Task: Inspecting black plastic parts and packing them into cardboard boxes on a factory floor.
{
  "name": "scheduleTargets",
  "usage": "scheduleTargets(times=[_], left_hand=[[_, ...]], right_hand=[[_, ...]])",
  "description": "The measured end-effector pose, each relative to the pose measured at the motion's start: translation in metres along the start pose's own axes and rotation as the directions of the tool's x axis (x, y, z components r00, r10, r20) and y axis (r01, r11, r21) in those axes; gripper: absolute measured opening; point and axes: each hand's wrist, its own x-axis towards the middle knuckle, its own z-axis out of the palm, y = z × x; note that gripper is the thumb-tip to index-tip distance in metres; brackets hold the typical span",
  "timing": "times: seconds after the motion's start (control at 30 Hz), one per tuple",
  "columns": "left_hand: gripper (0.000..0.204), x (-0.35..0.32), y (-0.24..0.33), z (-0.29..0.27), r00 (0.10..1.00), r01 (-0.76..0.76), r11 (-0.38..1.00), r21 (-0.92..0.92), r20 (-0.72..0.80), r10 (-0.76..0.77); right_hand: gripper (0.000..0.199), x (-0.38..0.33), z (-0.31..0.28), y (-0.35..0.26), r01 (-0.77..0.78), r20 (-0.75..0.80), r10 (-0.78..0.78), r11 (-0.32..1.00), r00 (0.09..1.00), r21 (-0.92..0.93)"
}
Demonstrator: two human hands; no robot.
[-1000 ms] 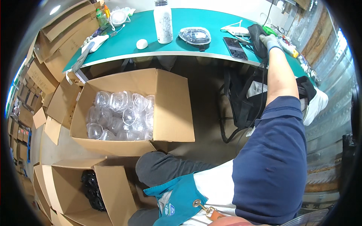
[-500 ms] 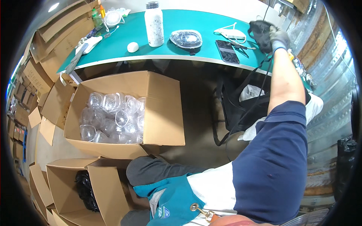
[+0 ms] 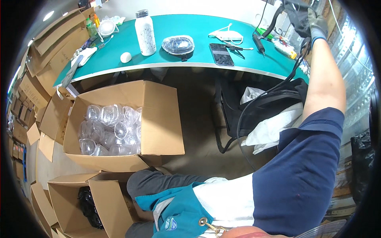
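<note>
My right hand (image 3: 317, 24), in a grey glove, reaches out past the far right of the green table. It grips a black fabric bag (image 3: 297, 18), whose long dark straps hang down from it. The fingers are closed round the upper edge of the bag. Just left of the bag, a black stick-like tool (image 3: 258, 44) with a thin tip lies on the table. Beside that are a white device with cables (image 3: 228, 36) and a dark phone (image 3: 221, 54). My left hand is out of view.
On the green table (image 3: 119, 47) stand a white bottle (image 3: 145, 35), a clear lidded container (image 3: 177, 45) and a small white fan (image 3: 106, 27). Below sits a cardboard box (image 3: 162, 119) of clear plastic containers (image 3: 109, 127). A black chair-like frame (image 3: 222, 119) stands under the right side.
My right hand has lifted the black bag up and to the right, off the table. The black tool and other small items behind it now show. The view has shifted slightly right.
</note>
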Motion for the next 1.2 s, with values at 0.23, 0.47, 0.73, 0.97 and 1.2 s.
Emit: scheduleTargets(times=[0.23,0.47,0.73,0.97,1.2], left_hand=[[0.052,-0.009,-0.009,0.001,0.961,0.213,0.968,0.136,0.152,-0.233],[0.059,-0.029,-0.006,0.016,0.924,0.292,0.954,-0.070,0.279,-0.263],[0.052,-0.046,-0.022,-0.014,0.945,0.222,0.889,-0.401,0.312,-0.095],[0.046,-0.130,0.066,-0.039,0.943,-0.300,0.953,0.034,-0.139,0.302],[0.039,-0.138,0.159,0.001,0.702,-0.143,0.812,-0.565,0.521,0.486]], right_hand=[[0.055,-0.074,0.042,0.009,-0.037,0.089,0.041,0.998,0.995,-0.044],[0.051,-0.118,0.060,0.006,-0.311,0.257,0.372,0.917,0.892,-0.249],[0.053,-0.148,0.172,0.033,-0.171,0.595,0.361,0.920,0.718,-0.352],[0.047,-0.128,0.244,0.079,0.120,0.670,0.177,0.920,0.721,-0.372],[0.054,-0.143,0.192,0.008,-0.159,0.752,0.322,0.946,0.576,-0.283]])
